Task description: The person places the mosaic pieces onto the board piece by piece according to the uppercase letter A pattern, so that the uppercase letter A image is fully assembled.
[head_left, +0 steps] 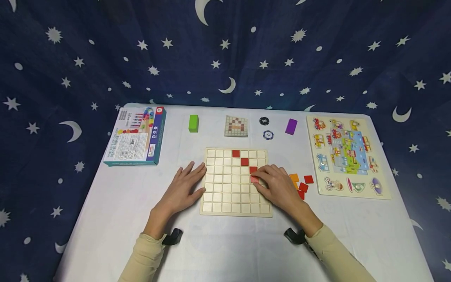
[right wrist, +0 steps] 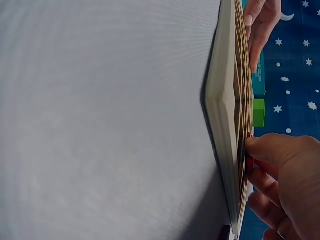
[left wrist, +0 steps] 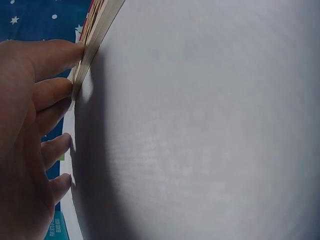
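We see a wooden grid board point(head_left: 235, 182) lying flat on the white table point(head_left: 116, 211), right in front of us. Three red tiles point(head_left: 244, 161) sit in its little squares and step down like stairs toward the right.

Our right hand point(head_left: 278, 186) rests on the right side of the board. Its fingertips point(head_left: 258, 176) press on one more red tile point(head_left: 254, 179), just under the stairs. The fingers bend a little over the tile, but they push it down and do not wrap round it. Our left hand point(head_left: 184, 188) lies flat on the table with straight fingers, and the fingertips point(left wrist: 75, 50) touch the left edge of the board. So the two hands are apart, one on each side.

We think the tile is small, thin, stiff and very light. It looks smooth, so it may slip. We would pinch it by its edges with thumb and one finger, or slide it with one fingertip on top. The board looks stiff and flat. It could scoot on the smooth table, so a hand at its edge helps.

More loose tiles point(head_left: 303, 184), red and orange, lie just beside the right hand
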{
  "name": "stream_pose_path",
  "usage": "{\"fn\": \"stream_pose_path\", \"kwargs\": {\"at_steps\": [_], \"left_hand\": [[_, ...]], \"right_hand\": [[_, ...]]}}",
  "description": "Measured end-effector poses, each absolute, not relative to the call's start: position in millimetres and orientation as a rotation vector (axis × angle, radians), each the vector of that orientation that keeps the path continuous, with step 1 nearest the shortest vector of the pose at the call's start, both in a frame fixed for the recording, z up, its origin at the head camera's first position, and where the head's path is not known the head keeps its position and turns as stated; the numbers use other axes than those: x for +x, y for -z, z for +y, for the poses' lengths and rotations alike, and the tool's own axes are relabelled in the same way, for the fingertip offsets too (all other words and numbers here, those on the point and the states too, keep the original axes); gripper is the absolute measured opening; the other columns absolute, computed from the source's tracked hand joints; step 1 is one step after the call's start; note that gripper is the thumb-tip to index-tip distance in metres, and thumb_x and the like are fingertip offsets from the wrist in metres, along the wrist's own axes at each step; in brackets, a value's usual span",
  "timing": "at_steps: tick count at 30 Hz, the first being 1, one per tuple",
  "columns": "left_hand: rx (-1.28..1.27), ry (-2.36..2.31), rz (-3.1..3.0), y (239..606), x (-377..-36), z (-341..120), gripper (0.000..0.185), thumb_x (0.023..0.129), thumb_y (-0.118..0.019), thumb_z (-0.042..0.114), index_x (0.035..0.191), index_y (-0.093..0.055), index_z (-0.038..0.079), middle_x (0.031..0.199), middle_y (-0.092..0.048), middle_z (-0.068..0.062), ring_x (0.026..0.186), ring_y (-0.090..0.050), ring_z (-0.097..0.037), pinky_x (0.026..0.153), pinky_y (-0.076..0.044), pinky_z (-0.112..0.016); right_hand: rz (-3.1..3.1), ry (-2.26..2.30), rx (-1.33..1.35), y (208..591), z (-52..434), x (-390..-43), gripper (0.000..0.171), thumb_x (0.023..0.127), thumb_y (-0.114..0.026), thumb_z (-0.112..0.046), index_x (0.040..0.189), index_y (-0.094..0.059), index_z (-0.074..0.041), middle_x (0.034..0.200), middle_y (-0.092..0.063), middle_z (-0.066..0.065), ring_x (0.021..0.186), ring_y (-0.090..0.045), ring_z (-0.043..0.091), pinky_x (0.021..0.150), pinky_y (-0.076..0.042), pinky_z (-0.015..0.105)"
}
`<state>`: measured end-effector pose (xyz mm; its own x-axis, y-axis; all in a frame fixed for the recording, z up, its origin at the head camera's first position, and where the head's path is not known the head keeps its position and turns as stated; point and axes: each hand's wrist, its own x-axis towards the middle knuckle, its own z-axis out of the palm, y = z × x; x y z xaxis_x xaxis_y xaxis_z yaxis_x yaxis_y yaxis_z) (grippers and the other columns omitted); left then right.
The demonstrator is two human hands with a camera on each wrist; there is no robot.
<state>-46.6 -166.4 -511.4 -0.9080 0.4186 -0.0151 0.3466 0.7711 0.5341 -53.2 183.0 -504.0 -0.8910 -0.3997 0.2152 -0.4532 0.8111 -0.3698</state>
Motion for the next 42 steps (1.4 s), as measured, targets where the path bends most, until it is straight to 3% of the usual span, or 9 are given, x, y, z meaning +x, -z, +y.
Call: {"fn": "stream_pose_path", "kwargs": {"at_steps": [13, 21, 27, 32, 42], "left_hand": [[0.601, -0.784, 2.806, 510.3, -46.5, -165.4, 0.071, 0.100, -0.070, 0.036, 0.162, -0.046, 0.011, 0.172, -0.041, -0.004, 0.165, -0.026, -0.039, 0.133, -0.016, -0.068], [0.606, -0.782, 2.808, 509.2, -48.6, -164.6, 0.071, 0.101, -0.069, 0.036, 0.163, -0.045, 0.012, 0.173, -0.041, -0.003, 0.166, -0.026, -0.038, 0.133, -0.016, -0.068], [0.595, -0.782, 2.801, 506.7, -48.3, -164.8, 0.070, 0.101, -0.069, 0.035, 0.162, -0.045, 0.011, 0.173, -0.040, -0.004, 0.166, -0.025, -0.039, 0.133, -0.015, -0.069], [0.591, -0.785, 2.800, 506.8, -49.0, -165.7, 0.071, 0.101, -0.069, 0.036, 0.162, -0.045, 0.011, 0.173, -0.040, -0.004, 0.166, -0.025, -0.039, 0.133, -0.015, -0.068], [0.592, -0.788, 2.800, 509.5, -47.8, -165.7, 0.070, 0.101, -0.069, 0.035, 0.162, -0.045, 0.011, 0.173, -0.040, -0.004, 0.166, -0.025, -0.039, 0.133, -0.015, -0.069]], "right_hand": [[-2.870, -0.700, 0.652, 501.5, 198.2, -51.4, 0.028, 0.092, -0.083, -0.024, 0.119, -0.081, -0.017, 0.113, -0.074, 0.004, 0.103, -0.066, 0.025, 0.086, -0.050, 0.042], [-2.817, -0.691, 0.516, 501.3, 249.6, -47.9, 0.026, 0.090, -0.082, -0.012, 0.116, -0.080, -0.013, 0.111, -0.075, 0.007, 0.097, -0.064, 0.025, 0.079, -0.043, 0.041], [-2.897, -0.619, 0.387, 495.5, 294.5, -38.3, 0.036, 0.087, -0.079, -0.005, 0.123, -0.077, -0.011, 0.118, -0.072, 0.012, 0.102, -0.058, 0.029, 0.078, -0.037, 0.038], [-2.973, -0.567, 0.336, 491.4, 316.5, -30.6, 0.043, 0.084, -0.078, -0.004, 0.127, -0.075, -0.008, 0.123, -0.070, 0.017, 0.111, -0.058, 0.035, 0.084, -0.040, 0.046], [-2.964, -0.525, 0.343, 496.0, 322.8, -27.9, 0.036, 0.085, -0.080, -0.005, 0.120, -0.077, -0.004, 0.115, -0.073, 0.017, 0.102, -0.060, 0.033, 0.085, -0.046, 0.050]]}}
